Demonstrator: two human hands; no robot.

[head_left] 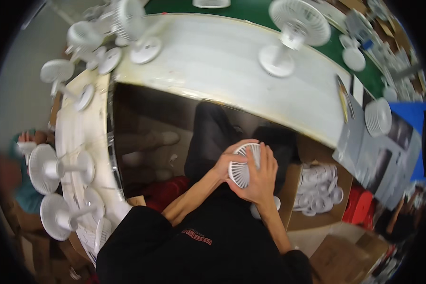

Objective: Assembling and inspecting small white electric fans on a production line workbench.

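Note:
Above my lap, both hands are closed around a white fan head [239,174] with a ribbed round grille. My left hand [226,164] grips its left and upper rim. Across its right side lies my right hand [261,176], fingers over the grille and thumb underneath. The palms and fingers cover much of the fan head, and its far side is hidden. Partly behind my right forearm is a rounded white part [275,203], too covered to name.
A white table [194,57] curves ahead, bearing an upright white fan [281,52]. Several more fans [52,168] stand on the left table. Right of me, a cardboard box [293,196] holds white fan parts. A screwdriver-like tool [343,99] and white grille [377,117] lie at right.

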